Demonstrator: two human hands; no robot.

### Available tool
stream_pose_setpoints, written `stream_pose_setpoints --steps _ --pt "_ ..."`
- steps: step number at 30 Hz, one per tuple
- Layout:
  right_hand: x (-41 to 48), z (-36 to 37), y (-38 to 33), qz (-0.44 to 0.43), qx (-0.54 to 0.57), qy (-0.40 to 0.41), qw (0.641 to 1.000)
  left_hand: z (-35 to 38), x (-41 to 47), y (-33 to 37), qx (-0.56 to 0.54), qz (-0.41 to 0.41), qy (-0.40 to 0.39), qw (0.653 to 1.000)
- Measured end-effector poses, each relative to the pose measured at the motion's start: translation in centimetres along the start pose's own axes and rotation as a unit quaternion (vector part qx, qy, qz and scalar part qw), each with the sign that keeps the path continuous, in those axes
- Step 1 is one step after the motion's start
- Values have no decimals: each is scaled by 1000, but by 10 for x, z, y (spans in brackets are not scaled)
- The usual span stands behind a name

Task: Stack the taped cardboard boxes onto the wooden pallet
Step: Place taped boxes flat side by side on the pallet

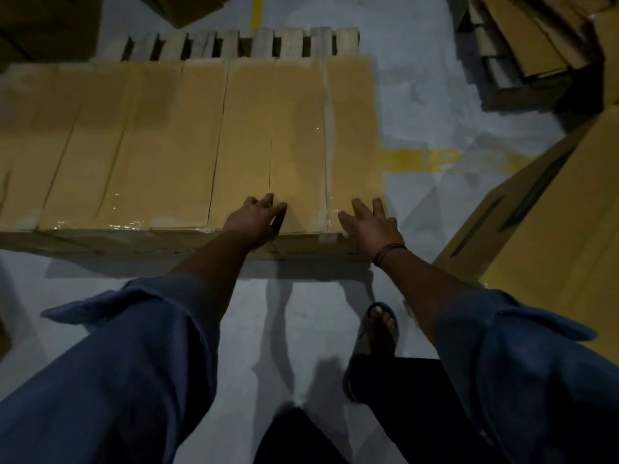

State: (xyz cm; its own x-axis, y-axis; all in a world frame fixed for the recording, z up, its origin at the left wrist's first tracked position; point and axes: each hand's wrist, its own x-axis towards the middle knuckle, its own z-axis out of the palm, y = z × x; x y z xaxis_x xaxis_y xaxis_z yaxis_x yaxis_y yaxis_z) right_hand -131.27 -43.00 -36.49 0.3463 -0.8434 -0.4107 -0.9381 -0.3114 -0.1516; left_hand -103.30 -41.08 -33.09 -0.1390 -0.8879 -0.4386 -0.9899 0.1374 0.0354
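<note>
Taped cardboard boxes [150, 145]: a row lying side by side on the pallet, long sides touching or nearly so, tops sealed with glossy clear tape.
Rightmost box [301, 128]: last in the row, with a centre seam running away from the person; both hands are on its near end.
Left hand [256, 219]: rests on the top at the near edge, just left of the seam, fingers loosely bent and a little spread; it grips nothing.
Right hand [368, 226]: lies flat on the top at the near right corner, fingers straight and pointing forward; it holds nothing.
Wrist cord [388, 252]: a dark band wound round the right wrist.
Sleeves [134, 329]: blue, rolled up on both forearms.
Wooden pallet [234, 45]: pale slats with dark gaps show beyond the far ends of the boxes.
Strip under the row: a lower brown edge shows along the near side; whether it is pallet or more cardboard cannot be told.
Foot [378, 329]: in an open sandal on the floor, below the right forearm.
Floor [435, 95]: grey, patchy, with a worn yellow line [425, 159] running right from the rightmost box.
Large carton [552, 229]: stands apart to the right, tilted in view.
Flat cardboard stack [519, 45]: at the far right, well apart from the pallet.
</note>
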Motion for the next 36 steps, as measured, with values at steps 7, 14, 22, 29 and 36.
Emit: stream_pose_setpoints --steps 7,14,22,29,36 --pt "3 -1 3 -13 -7 8 1000 5 1 -2 8 0 5 1000" --pt "6 -7 1 -12 0 -5 1000 6 6 -6 9 2 15 1000" --pt "13 -5 2 -13 5 5 1000 6 10 -9 5 2 23 1000" --pt "-7 -26 4 28 159 12 987 -29 -3 13 -87 -20 -56 994" --pt "26 -95 51 309 514 10 800 -92 42 59 -62 26 -19 998"
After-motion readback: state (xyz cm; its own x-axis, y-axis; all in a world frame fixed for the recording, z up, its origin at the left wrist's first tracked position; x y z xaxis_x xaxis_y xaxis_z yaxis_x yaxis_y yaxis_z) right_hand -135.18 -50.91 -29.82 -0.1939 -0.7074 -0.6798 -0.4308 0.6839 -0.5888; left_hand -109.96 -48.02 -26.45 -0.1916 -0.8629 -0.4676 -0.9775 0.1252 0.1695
